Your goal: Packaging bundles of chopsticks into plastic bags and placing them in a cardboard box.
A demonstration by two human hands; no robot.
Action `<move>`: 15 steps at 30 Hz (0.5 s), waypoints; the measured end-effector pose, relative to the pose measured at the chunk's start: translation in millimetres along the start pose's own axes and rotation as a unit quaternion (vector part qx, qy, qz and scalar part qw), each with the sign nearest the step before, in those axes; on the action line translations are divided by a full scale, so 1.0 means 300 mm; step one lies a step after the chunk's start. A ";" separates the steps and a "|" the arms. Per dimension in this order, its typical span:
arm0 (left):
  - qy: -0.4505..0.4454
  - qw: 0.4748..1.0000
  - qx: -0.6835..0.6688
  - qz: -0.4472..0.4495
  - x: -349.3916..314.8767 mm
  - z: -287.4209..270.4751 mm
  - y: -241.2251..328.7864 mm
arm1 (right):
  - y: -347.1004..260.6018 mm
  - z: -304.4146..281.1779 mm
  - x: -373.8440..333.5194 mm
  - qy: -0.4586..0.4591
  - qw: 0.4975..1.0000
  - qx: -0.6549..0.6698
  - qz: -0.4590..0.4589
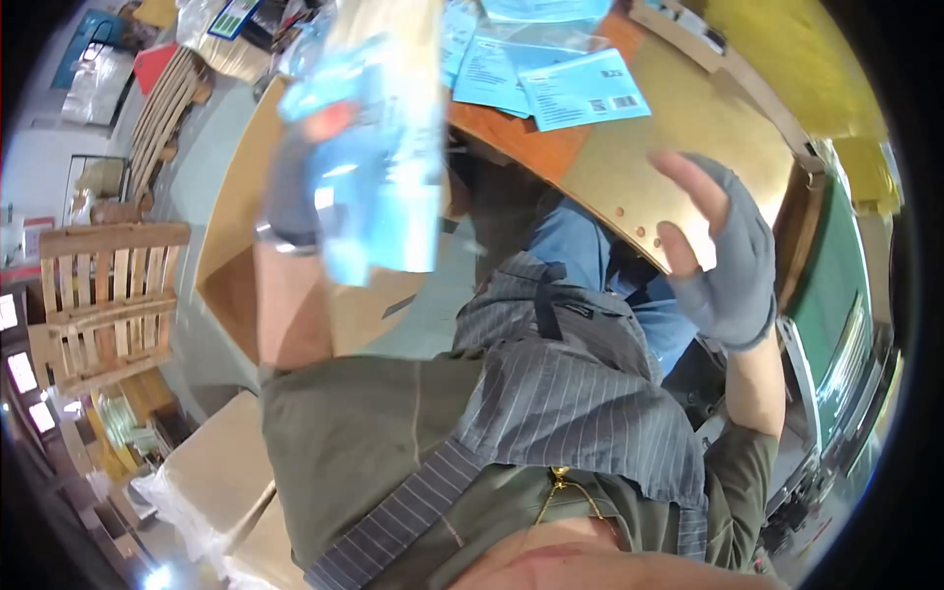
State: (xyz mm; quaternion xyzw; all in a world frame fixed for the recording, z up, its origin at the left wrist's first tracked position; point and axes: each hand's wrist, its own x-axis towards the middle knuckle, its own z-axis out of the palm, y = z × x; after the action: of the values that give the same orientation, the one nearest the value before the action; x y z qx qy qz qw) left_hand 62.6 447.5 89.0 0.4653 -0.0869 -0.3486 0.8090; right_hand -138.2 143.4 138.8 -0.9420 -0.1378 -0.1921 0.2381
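Observation:
My left hand (292, 187), in a grey fingerless glove, is raised over a cardboard box beside the table. It is closed round light-blue plastic packets (393, 197), which are smeared by motion, so I cannot tell how many there are. My right hand (726, 258), gloved the same way, hovers at the near right part of the table (678, 128) with thumb and forefinger apart and nothing between them. More flat blue packets (587, 88) with printed labels lie on the table's orange-brown part, some overlapping.
The open cardboard box (236, 236) stands left of the table. Further left is a slatted wooden pallet (108, 305). Large cartons (221, 462) sit at lower left. A raised wooden rail (733, 64) borders the table, with yellow sheeting (801, 59) beyond it.

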 end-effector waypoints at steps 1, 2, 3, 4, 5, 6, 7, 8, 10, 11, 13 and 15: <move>0.083 0.995 0.039 0.036 -0.046 -0.092 0.035 | 0.033 0.014 -0.023 -0.026 0.998 0.018 0.063; 0.127 0.990 0.056 0.000 -0.097 -0.151 0.063 | 0.072 0.028 -0.049 -0.033 0.995 0.028 0.087; 0.170 0.982 0.074 -0.036 -0.138 -0.196 0.081 | 0.106 0.042 -0.076 -0.038 0.992 0.038 0.111; 0.267 0.961 0.077 0.005 -0.187 -0.265 0.067 | 0.124 0.054 -0.090 -0.043 0.993 0.047 0.102; 0.275 0.958 0.076 0.005 -0.233 -0.380 0.050 | 0.133 0.062 -0.110 -0.041 0.987 0.066 0.143; 0.304 0.946 0.086 -0.070 -0.288 -0.518 0.039 | 0.139 0.069 -0.120 -0.039 0.979 0.086 0.182; 0.328 0.929 0.093 -0.146 -0.319 -0.637 0.004 | 0.147 0.084 -0.121 -0.043 0.979 0.089 0.179; 0.323 0.931 0.082 -0.147 -0.324 -0.718 -0.055 | 0.151 0.097 -0.124 -0.032 0.974 0.091 0.205; 0.356 0.912 0.097 -0.180 -0.369 -0.926 -0.179 | 0.153 0.118 -0.117 -0.020 0.967 0.106 0.230; 0.391 0.886 0.120 -0.217 -0.411 -1.045 -0.240 | 0.140 0.130 -0.107 -0.025 0.967 0.112 0.227; 0.405 0.694 0.389 -0.451 -0.447 -1.172 -0.330 | 0.127 0.153 -0.086 -0.035 0.968 0.108 0.222; 0.200 0.617 0.604 -0.463 -0.429 -1.202 -0.335 | 0.116 0.161 -0.097 -0.059 0.971 0.068 0.220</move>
State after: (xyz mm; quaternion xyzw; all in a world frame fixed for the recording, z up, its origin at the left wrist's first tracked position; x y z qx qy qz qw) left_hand 86.2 747.6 -168.1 0.8859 0.1131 -0.4438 0.0742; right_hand -137.5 133.3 73.3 -0.9404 0.0457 -0.0692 0.3297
